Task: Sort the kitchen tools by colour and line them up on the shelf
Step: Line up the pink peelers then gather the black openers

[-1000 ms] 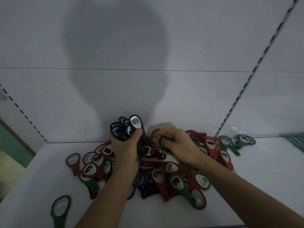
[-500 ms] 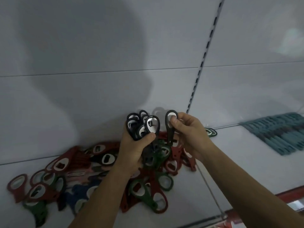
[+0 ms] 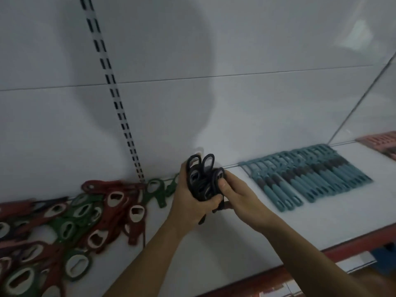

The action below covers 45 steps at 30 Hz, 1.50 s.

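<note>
Head view: the red front edge (image 3: 353, 246) of the shelf (image 3: 278, 228) runs nearest the camera, and both bare forearms reach over it. Above the white shelf surface, the left hand (image 3: 186, 202) grips a bundle of black openers (image 3: 205, 183), fingers curled round the handles, loop heads pointing up. The right hand (image 3: 242, 196) meets the bundle from the right, thumb and fingers closed on its side. The bundle sits between the two hands, off the shelf. To the left of the hands, a loose pile of red and green openers (image 3: 85, 213) lies on the shelf. To the right and further back, teal tools (image 3: 310, 174) lie side by side in a row. Pink tools (image 3: 383, 144) lie beyond them at the far right. A slotted upright (image 3: 115, 97) runs up the white back panel.
</note>
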{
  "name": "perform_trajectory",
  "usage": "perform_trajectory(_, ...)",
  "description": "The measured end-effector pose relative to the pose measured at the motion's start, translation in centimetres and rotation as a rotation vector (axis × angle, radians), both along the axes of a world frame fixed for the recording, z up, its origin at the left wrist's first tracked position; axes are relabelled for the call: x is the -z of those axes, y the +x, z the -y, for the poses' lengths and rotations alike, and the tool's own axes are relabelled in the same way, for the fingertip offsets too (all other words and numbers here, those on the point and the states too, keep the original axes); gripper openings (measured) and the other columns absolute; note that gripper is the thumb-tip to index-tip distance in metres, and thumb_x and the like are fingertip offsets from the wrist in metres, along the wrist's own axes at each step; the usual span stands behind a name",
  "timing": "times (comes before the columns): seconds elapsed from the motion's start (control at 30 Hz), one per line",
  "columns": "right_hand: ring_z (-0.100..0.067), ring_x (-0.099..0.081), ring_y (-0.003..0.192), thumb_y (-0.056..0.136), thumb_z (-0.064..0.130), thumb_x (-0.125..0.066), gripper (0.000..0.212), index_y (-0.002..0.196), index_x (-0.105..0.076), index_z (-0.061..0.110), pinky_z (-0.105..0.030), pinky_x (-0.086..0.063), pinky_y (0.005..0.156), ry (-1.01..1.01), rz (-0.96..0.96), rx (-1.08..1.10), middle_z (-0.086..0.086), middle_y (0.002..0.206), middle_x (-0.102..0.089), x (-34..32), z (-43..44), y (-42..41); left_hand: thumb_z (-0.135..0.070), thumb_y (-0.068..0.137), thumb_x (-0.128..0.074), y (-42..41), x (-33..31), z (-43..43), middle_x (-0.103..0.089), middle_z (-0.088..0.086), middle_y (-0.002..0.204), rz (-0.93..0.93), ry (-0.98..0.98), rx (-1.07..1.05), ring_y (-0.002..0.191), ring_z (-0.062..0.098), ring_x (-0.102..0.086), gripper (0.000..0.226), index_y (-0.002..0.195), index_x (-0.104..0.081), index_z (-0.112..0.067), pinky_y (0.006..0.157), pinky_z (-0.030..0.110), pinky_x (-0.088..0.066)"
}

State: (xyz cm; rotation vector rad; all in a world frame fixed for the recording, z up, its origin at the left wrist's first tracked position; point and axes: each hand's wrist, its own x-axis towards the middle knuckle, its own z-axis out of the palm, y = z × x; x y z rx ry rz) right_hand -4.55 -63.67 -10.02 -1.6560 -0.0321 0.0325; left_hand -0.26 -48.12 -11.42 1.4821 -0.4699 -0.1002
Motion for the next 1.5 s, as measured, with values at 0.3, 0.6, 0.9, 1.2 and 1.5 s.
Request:
perform_trajectory(0.3,-0.011,-0.054,0.134,0.109,0.034,-0.038,0.038,0.142,-0.052,0.02,-0.037,-0.039,0.118,0.192,-0.07,-0.004,0.001,0.139,-0.062,3.2,2.8,-0.1,0.012,0.06,-0.092,-1.8,3.1,4.8,-0.058,-0.002,0.141,-0.066,0.028,-0.063,0.126,0.01,-0.062,0.135,0.153,-0.017,-0.051,0.098,0.031,-0.054)
perform_trajectory(0.6,-0.003,-0.051,0.133,0.109,0.031,-0.022,0.047,0.153,-0.021,0.018,-0.021,-0.043,0.108,0.034,0.138,-0.193,-0.003,0.143,-0.049,2.5,2.8,1.7,0.018,0.066,-0.082,-0.6,2.5,4.2,-0.057,-0.007,0.125,0.068,0.113,-0.084,0.114,0.027,-0.065,0.105,0.136,-0.034,-0.044,0.086,0.043,-0.06)
perform_trajectory(0.9,-0.02,-0.066,0.114,0.108,0.031,-0.04,0.043,0.149,-0.029,0.036,-0.037,-0.053,0.099,-0.021,0.146,-0.204,-0.001,0.119,-0.064,3.9,3.5,2.3,0.014,0.059,-0.091,-0.2,2.9,3.4,-0.06,-0.018,0.119,-0.002,0.17,-0.035,0.109,0.009,-0.069,0.136,0.151,-0.011,-0.047,0.086,0.023,-0.056)
perform_trajectory(1.2,-0.024,-0.065,0.117,0.08,0.001,-0.082,0.08,0.14,-0.035,0.025,-0.033,-0.054,0.092,0.035,0.102,-0.266,0.014,0.118,-0.062,3.6,4.1,2.0,-0.013,0.059,-0.088,-0.4,2.8,2.7,-0.057,-0.021,0.121,0.059,0.158,-0.099,0.109,0.011,-0.066,0.086,0.128,-0.038,-0.021,0.081,0.034,-0.059)
perform_trajectory(1.5,-0.028,-0.062,0.092,0.08,0.003,-0.075,0.05,0.119,-0.045,0.015,-0.035,-0.055,0.077,0.039,0.173,-0.091,-0.011,0.103,-0.057,4.3,4.0,2.4,-0.004,0.049,-0.096,0.4,3.9,2.0,-0.055,-0.002,0.126,0.019,0.148,-0.102,0.114,0.019,-0.063,0.081,0.113,-0.048,-0.013,0.087,0.035,-0.058)
